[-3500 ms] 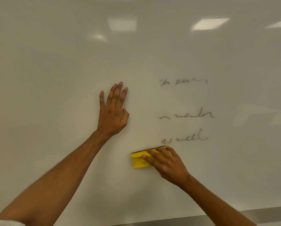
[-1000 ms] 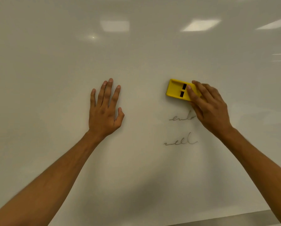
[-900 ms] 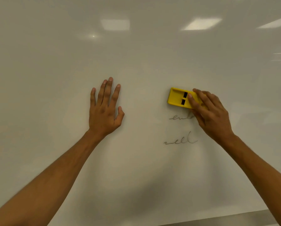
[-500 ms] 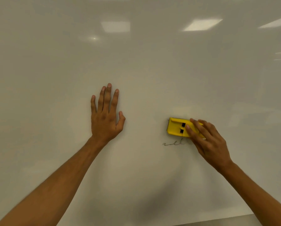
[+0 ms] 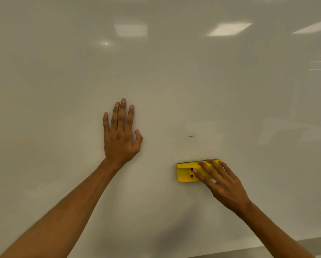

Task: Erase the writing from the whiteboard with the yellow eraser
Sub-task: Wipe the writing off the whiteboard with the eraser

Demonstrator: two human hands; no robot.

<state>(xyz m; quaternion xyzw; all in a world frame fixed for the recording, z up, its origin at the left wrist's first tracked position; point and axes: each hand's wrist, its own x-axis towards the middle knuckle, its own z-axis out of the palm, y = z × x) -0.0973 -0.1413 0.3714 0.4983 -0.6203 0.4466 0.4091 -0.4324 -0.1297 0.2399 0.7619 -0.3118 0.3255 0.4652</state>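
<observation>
So the right hand [image 5: 224, 185] presses the yellow eraser [image 5: 187, 173] flat against the whiteboard [image 5: 63, 71], fingers laid over its right half, low and right of centre. Left hand [image 5: 119, 138] lies flat on the board, fingers spread. One tiny dark mark [image 5: 191, 135] sits above the eraser.

Even, dim, warm light on the whiteboard [image 5: 63, 90]; ceiling panels [image 5: 228, 29] glare back off its glossy top. A soft shadow [image 5: 174, 237] pools low between the arms. Focus is fairly sharp, slightly hazy overall.
</observation>
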